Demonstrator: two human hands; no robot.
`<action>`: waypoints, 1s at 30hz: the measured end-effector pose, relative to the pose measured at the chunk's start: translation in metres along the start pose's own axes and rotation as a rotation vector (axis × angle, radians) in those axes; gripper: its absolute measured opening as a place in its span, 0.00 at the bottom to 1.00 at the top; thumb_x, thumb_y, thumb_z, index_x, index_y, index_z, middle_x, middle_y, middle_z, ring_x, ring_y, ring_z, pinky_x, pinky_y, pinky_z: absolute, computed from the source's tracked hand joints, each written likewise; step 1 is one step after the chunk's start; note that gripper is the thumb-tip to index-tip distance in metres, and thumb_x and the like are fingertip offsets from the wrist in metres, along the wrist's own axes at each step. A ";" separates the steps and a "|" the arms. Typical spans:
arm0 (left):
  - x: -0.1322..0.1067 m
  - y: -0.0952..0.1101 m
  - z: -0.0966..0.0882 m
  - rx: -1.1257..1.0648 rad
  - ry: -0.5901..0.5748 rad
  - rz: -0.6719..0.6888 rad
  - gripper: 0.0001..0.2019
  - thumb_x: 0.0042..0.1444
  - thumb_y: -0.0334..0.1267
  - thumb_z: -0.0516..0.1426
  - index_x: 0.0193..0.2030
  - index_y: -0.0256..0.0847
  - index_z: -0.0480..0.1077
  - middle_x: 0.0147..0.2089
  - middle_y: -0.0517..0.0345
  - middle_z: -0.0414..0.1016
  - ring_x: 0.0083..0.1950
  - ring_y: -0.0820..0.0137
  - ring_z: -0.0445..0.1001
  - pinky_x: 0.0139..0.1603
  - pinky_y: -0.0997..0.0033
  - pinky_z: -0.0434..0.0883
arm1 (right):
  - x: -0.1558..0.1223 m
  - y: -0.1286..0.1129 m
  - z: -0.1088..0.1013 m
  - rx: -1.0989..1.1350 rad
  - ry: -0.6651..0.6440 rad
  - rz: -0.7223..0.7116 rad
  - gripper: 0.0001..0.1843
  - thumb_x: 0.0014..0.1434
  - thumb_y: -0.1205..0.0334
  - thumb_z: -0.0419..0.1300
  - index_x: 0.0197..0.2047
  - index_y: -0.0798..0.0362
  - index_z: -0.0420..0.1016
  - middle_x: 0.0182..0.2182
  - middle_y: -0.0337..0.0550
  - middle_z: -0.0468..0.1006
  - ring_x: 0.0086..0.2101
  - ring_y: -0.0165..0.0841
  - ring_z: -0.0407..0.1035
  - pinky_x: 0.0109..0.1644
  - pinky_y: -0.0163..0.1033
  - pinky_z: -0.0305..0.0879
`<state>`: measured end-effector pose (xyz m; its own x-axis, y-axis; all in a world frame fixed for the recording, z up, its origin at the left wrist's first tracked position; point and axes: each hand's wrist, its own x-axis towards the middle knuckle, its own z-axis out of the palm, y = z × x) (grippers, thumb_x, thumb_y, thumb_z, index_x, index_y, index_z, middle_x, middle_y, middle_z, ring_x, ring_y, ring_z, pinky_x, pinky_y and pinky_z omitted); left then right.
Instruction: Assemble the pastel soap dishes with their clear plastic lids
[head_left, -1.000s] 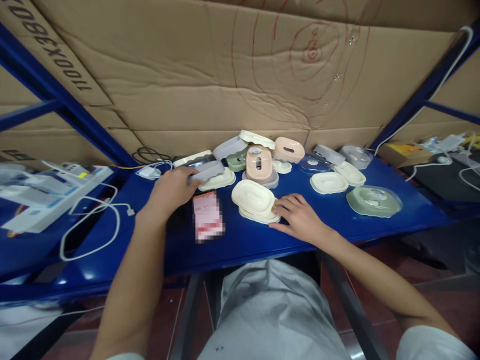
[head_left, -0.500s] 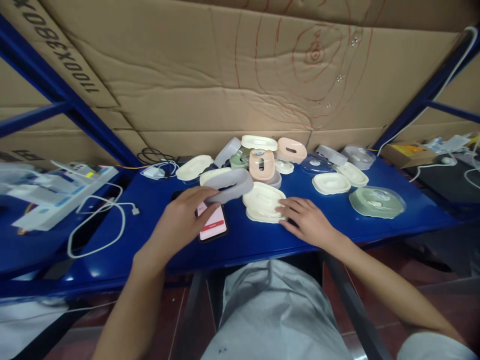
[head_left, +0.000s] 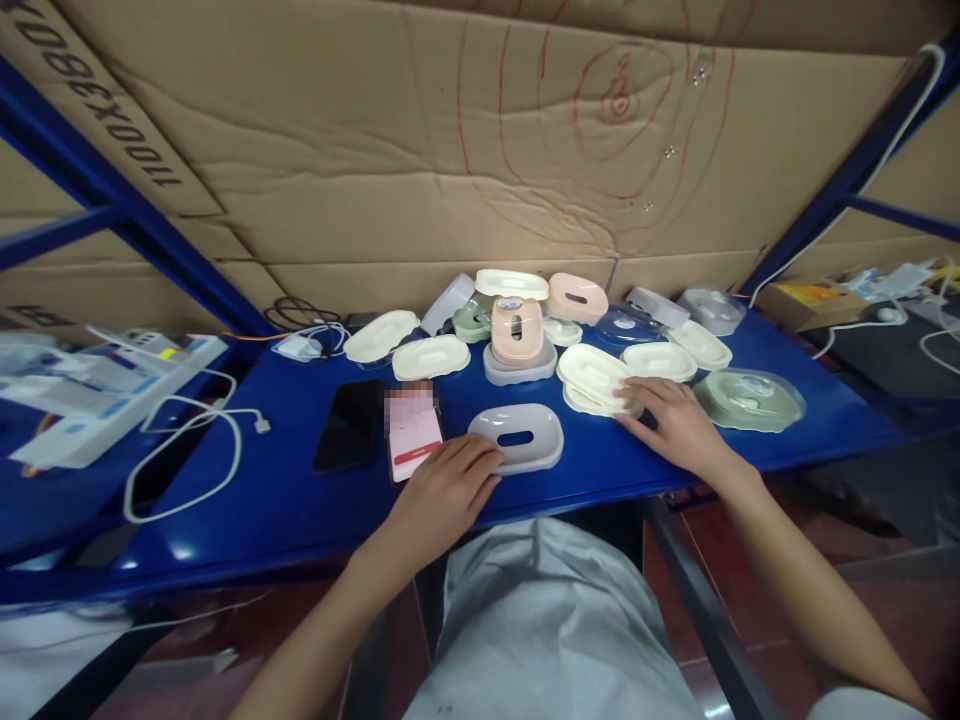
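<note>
My left hand (head_left: pixel 448 482) has its fingers closed on the left rim of a grey oval soap dish tray (head_left: pixel 551 440) with a slot in its middle. This tray rests near the front edge of the table. To its right, my right hand (head_left: pixel 667 420) grips the right end of two stacked cream soap dish pieces (head_left: pixel 589 372), thumb at the front and fingers over the rim. Behind them a peach slotted tray (head_left: pixel 517 345) sits on a grey base (head_left: pixel 499 370). A cream piece (head_left: pixel 431 357) lies farther left.
Left of the grey tray lie a lit phone (head_left: pixel 414 430) and a dark phone (head_left: pixel 349 425). A green dish with a clear lid (head_left: pixel 750 400) is at right. A white power strip (head_left: pixel 120 405) and cables are at far left; cardboard (head_left: pixel 375 130) stands behind the blue table (head_left: pixel 285 490).
My left hand has brought the grey tray down and right onto the table's front. My right hand has slid the stacked cream pieces to the right. The view has shifted slightly.
</note>
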<state>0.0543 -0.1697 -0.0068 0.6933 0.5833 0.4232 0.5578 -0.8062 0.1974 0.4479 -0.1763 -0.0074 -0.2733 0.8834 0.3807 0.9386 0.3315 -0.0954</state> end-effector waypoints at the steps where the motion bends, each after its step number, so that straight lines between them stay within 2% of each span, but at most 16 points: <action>1: -0.001 0.001 0.001 -0.007 -0.001 0.006 0.10 0.73 0.33 0.55 0.57 0.41 0.74 0.57 0.47 0.80 0.58 0.57 0.80 0.61 0.50 0.79 | 0.002 -0.001 0.001 0.016 0.011 0.003 0.18 0.74 0.48 0.59 0.58 0.48 0.78 0.60 0.51 0.80 0.60 0.51 0.73 0.63 0.60 0.69; 6: -0.004 0.003 0.005 -0.060 0.058 0.017 0.10 0.73 0.34 0.57 0.57 0.42 0.74 0.57 0.48 0.80 0.58 0.57 0.80 0.61 0.51 0.80 | 0.009 -0.002 0.008 0.112 0.125 0.026 0.16 0.74 0.49 0.59 0.52 0.51 0.81 0.56 0.53 0.81 0.56 0.51 0.75 0.62 0.61 0.71; 10: -0.006 0.003 0.000 -0.093 0.166 -0.043 0.10 0.73 0.36 0.58 0.57 0.44 0.74 0.56 0.49 0.81 0.57 0.59 0.81 0.60 0.52 0.80 | 0.007 -0.010 0.009 0.180 0.251 -0.006 0.12 0.73 0.53 0.60 0.51 0.49 0.82 0.50 0.52 0.81 0.54 0.50 0.75 0.61 0.60 0.73; 13: -0.007 0.000 -0.009 -0.086 0.287 -0.101 0.11 0.72 0.35 0.60 0.59 0.45 0.74 0.57 0.50 0.81 0.59 0.60 0.80 0.63 0.53 0.79 | 0.001 -0.028 0.006 0.203 0.293 -0.053 0.10 0.73 0.57 0.61 0.53 0.48 0.80 0.51 0.52 0.80 0.55 0.49 0.74 0.61 0.59 0.73; 17: -0.008 -0.005 -0.020 -0.056 0.390 -0.152 0.15 0.71 0.33 0.62 0.61 0.46 0.73 0.58 0.51 0.79 0.60 0.61 0.80 0.66 0.55 0.77 | -0.010 -0.063 0.009 0.289 0.214 -0.152 0.10 0.73 0.59 0.62 0.55 0.48 0.78 0.52 0.53 0.78 0.57 0.47 0.73 0.63 0.57 0.73; 20: -0.006 -0.007 -0.023 -0.048 0.389 -0.136 0.15 0.70 0.33 0.62 0.61 0.47 0.73 0.58 0.51 0.79 0.60 0.61 0.79 0.66 0.54 0.77 | -0.014 -0.087 0.018 0.369 0.106 -0.224 0.12 0.73 0.59 0.62 0.57 0.49 0.77 0.55 0.54 0.77 0.59 0.46 0.72 0.64 0.55 0.73; 23: -0.004 -0.006 -0.020 -0.080 0.352 -0.099 0.14 0.71 0.32 0.61 0.61 0.46 0.73 0.58 0.50 0.79 0.61 0.61 0.79 0.66 0.55 0.77 | -0.013 -0.097 0.024 0.413 0.022 -0.243 0.11 0.74 0.57 0.62 0.57 0.49 0.77 0.57 0.53 0.78 0.60 0.45 0.74 0.64 0.53 0.75; 25: -0.002 -0.006 -0.017 -0.110 0.311 -0.068 0.13 0.71 0.33 0.61 0.61 0.46 0.73 0.58 0.50 0.79 0.61 0.61 0.79 0.66 0.54 0.78 | -0.011 -0.098 0.023 0.443 0.058 -0.203 0.14 0.73 0.56 0.63 0.59 0.48 0.75 0.57 0.53 0.78 0.59 0.45 0.75 0.64 0.53 0.76; 27: 0.000 -0.005 -0.014 -0.139 0.268 -0.033 0.13 0.72 0.33 0.60 0.61 0.46 0.73 0.59 0.49 0.80 0.62 0.60 0.79 0.65 0.53 0.79 | -0.009 -0.096 0.019 0.465 0.159 -0.158 0.21 0.72 0.55 0.65 0.65 0.47 0.71 0.61 0.55 0.77 0.62 0.47 0.74 0.66 0.56 0.74; 30: -0.001 -0.005 -0.010 -0.163 0.237 0.018 0.13 0.72 0.33 0.59 0.61 0.46 0.73 0.59 0.48 0.80 0.63 0.59 0.79 0.65 0.52 0.79 | -0.006 -0.095 0.012 0.443 0.195 -0.236 0.32 0.71 0.56 0.66 0.74 0.45 0.63 0.70 0.57 0.69 0.70 0.49 0.64 0.72 0.61 0.67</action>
<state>0.0463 -0.1674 0.0005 0.5659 0.5448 0.6189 0.4526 -0.8327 0.3191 0.3578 -0.2094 -0.0113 -0.3824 0.7037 0.5988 0.6658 0.6592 -0.3495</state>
